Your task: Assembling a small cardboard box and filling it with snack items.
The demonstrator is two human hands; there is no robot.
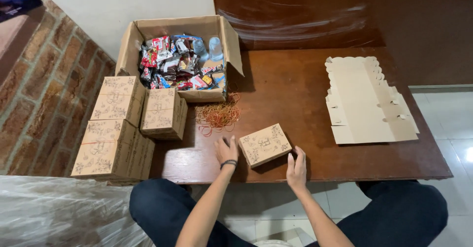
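Head view: the small box (265, 145) looks light, thin card, easily dented; best held by its side walls. Left hand (226, 151) and right hand (297, 168) rest flat, open, flanking it, gripping nothing.

Bare tabletop (295, 94) lies open mid-table (rubber bands (218, 115) and stacked boxes (120, 128) crowd the left).

Small kraft cardboard box (265, 145) w/ dark floral print on lid, closed. Lies flat, turned at a slight angle, lower centre of frame, near front edge of the brown surface (305, 104).
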